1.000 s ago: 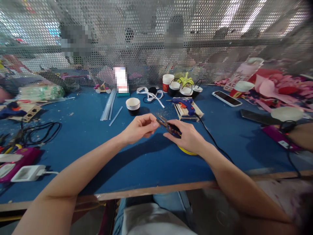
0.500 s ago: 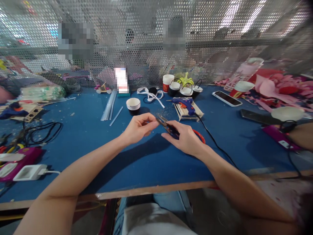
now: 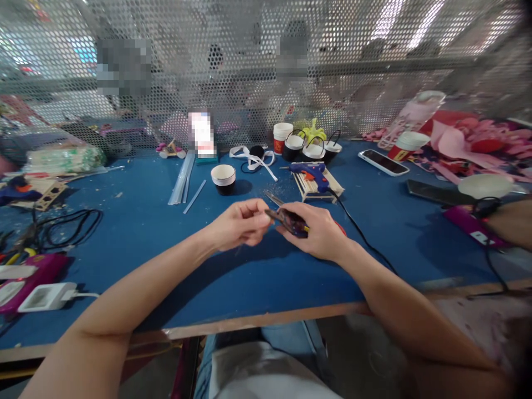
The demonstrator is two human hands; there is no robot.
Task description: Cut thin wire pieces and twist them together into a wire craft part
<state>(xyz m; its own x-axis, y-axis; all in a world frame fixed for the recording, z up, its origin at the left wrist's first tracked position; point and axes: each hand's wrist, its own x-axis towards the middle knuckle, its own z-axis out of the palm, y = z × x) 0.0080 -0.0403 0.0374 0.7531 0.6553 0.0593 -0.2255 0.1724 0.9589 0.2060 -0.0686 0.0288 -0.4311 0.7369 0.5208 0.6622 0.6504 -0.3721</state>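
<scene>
Nearer us and rightward of the small black cup with a white interior (image 3: 223,180), our right hand (image 3: 319,230) clamps a dark metal, plier-like tool (image 3: 291,221). Our left hand (image 3: 240,224), just nearer us than the cup, presses thumb and fingertips together; we cannot tell on what. We judge the tool stiff, moderately heavy, best held by its handles.

Bright streaks glare through the mesh (image 3: 236,72) at upper right; 1 upright screen (image 3: 201,133) is overexposed. A soft shadow falls below the left hand (image 3: 243,224). Outer edges stretch and blur.
</scene>
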